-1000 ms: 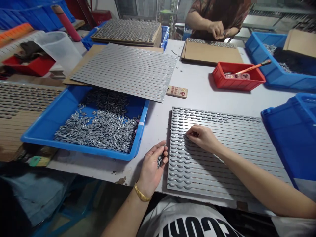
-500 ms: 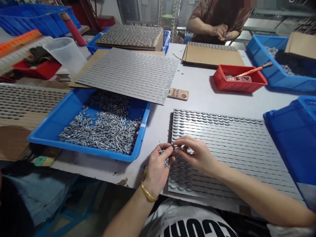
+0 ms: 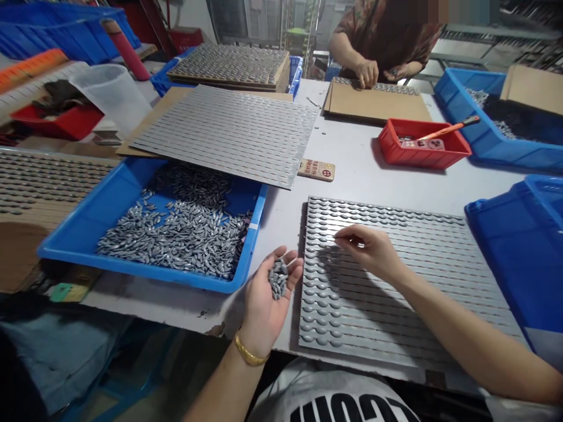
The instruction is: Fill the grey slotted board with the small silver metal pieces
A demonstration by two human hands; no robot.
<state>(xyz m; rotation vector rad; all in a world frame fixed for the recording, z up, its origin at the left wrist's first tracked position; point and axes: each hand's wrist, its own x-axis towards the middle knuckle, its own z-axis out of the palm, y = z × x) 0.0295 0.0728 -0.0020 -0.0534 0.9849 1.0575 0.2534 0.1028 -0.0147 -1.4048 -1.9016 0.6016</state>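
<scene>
Head view, looking down at the workbench: a small heap of almond-shaped grey metal pieces [image 3: 278, 279] sits in the cupped palm of the left hand [image 3: 268, 308], its fingers loosely spread and not closed over the heap. The pieces in the heap lie jumbled, with no shared long axis. The right hand [image 3: 367, 252] is the nearer to the slotted metal plate [image 3: 417, 293], hanging just above that plate's left part and up and to the right of the heap. Its fingertips [image 3: 345, 236] curl together in a light pinch; whether they grip a single piece is too small to tell. Below them, rows of seated pieces [image 3: 321, 275] lie with their long axes along the slots, running roughly left to right across the view. The plate's left edge lies just beside the left hand. On the other side of that hand, a blue plastic tray [image 3: 145, 266] holds a large loose pile of the same pieces. Across the bench, a co-worker's hand [image 3: 367, 73] rests at the edge of a cardboard sheet [image 3: 378, 102].
</scene>
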